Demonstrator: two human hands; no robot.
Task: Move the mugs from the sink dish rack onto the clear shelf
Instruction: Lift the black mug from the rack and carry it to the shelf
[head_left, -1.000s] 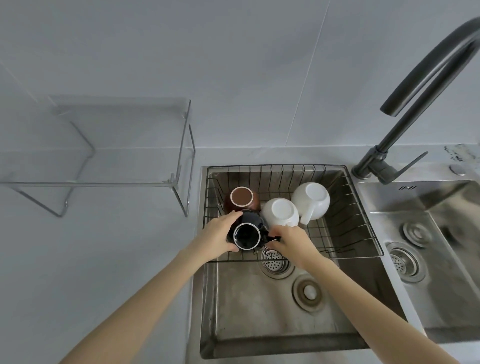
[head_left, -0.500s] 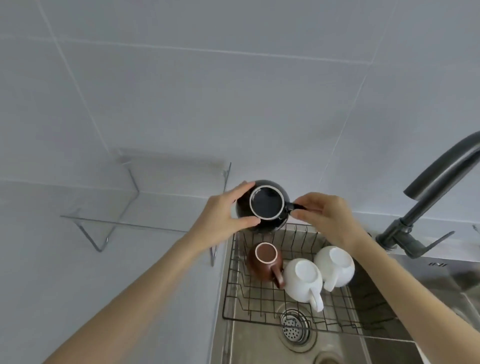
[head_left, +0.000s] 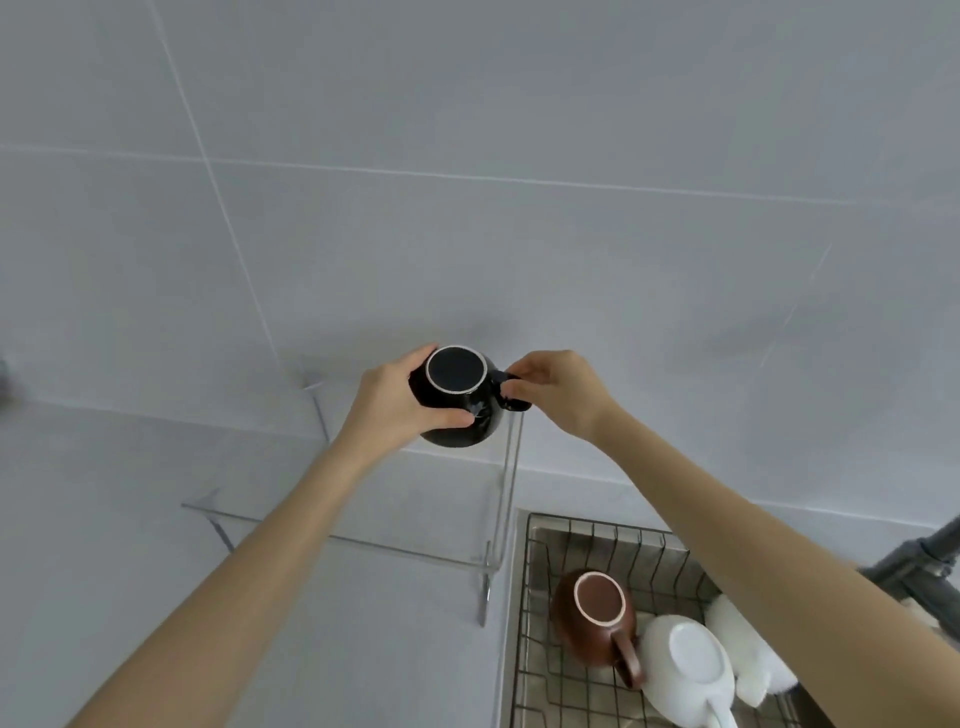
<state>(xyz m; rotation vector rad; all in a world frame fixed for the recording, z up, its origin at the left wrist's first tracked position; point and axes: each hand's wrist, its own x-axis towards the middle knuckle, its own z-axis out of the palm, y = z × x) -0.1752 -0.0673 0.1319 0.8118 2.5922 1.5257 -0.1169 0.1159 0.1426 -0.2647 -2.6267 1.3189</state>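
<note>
Black mug (head_left: 460, 400): glossy glazed ceramic, unglazed pale foot ring. Shelf (head_left: 363, 540), beneath the black mug: clear smooth plastic. Rack (head_left: 597, 540), right of the shelf: dark metal wire, holding a satin brown mug (head_left: 592, 623).

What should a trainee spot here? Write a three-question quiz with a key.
1. True or false: the black mug is held with its base towards the camera.
2. Which part of the black mug do the fingers of the right hand pinch? A) the handle B) the rim C) the base
3. How many mugs sit in the dish rack?

Key
1. True. The left hand wraps its body, above the clear shelf.
2. A.
3. Three: the brown mug and two white mugs.
</note>
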